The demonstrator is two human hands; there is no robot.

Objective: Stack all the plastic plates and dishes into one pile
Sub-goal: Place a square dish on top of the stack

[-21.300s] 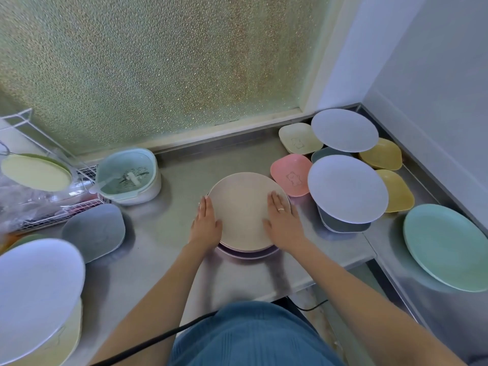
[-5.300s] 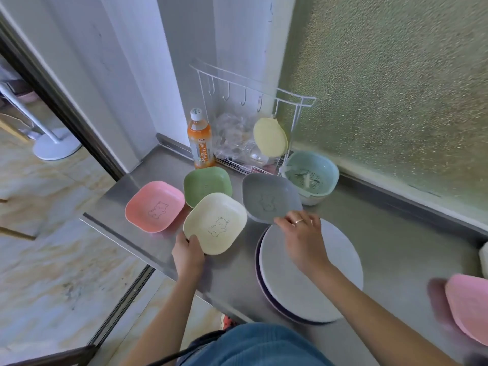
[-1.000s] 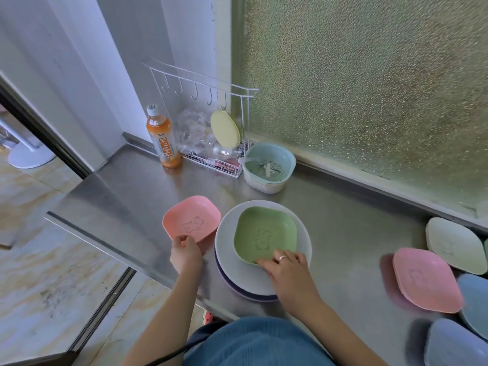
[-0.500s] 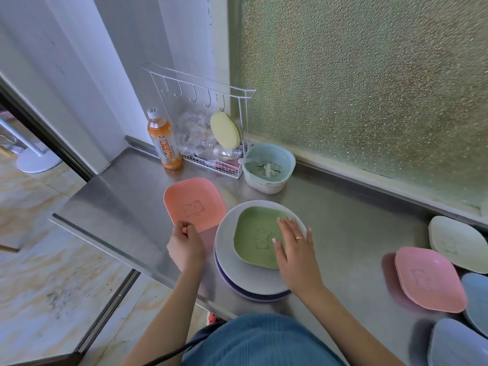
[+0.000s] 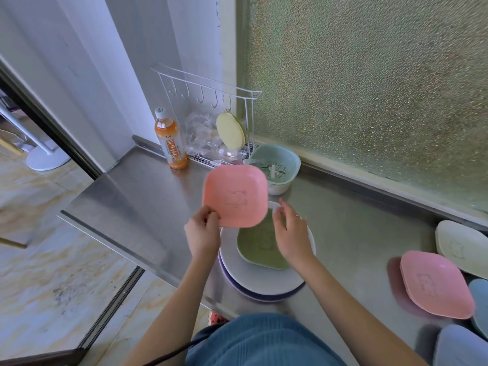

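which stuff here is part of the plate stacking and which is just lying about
Part of the job:
- pink dish held in the left hand
- green dish on the white plate pile
- second pink dish, cream dish, blue dish at right

Lying about:
- orange drink bottle
- teal strainer bowl
- wire rack

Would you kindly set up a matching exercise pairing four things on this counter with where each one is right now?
Things:
1. pink dish
2. green dish
3. orange bottle
4. yellow-green disc

Places:
A. hanging on the wire rack
B. lying on the white plate
C. pinched by the left hand, held above the pile
D. standing by the wall

Pairs: 1-C, 2-B, 3-D, 4-A
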